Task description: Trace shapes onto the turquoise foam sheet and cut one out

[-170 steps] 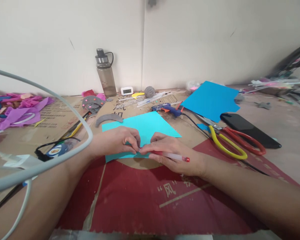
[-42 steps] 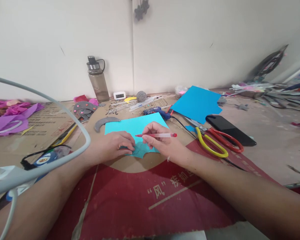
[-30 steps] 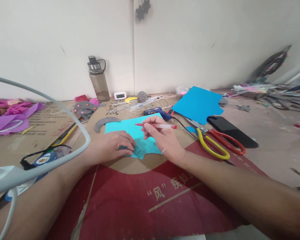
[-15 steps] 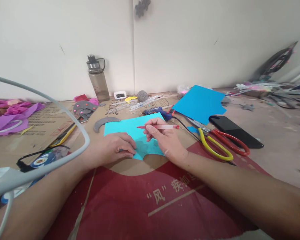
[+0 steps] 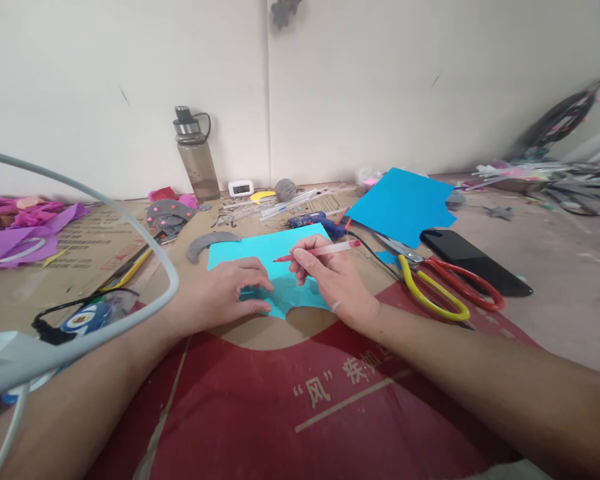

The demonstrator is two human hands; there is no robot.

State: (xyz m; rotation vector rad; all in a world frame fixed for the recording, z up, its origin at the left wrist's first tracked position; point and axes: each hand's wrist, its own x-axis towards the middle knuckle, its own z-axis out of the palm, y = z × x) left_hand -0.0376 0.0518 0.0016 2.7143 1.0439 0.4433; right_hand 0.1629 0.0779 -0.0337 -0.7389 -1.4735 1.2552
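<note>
A light blue sheet [image 5: 275,247] with notches cut into its near edge lies on the cardboard in front of me. My right hand [image 5: 333,277] holds a red pen [image 5: 325,251] above the sheet, its tip pointing left. On the sheet's left part rests my left hand [image 5: 230,293], thumb and fingers apart, with nothing visible in it. A grey crescent piece [image 5: 207,245] touches the sheet's upper left corner. Right of my right hand lie scissors [image 5: 435,293] with one yellow and one red handle.
A darker blue sheet [image 5: 400,205] lies behind the scissors, beside a black phone [image 5: 475,261]. A glue gun [image 5: 320,221], a water bottle [image 5: 197,157] and a small white timer [image 5: 241,189] stand or lie farther back. A grey cable [image 5: 130,220] arcs across the left foreground.
My left hand's fingers have spread apart from the thumb and lifted a little. The pen has tilted slightly, its rear end higher.
</note>
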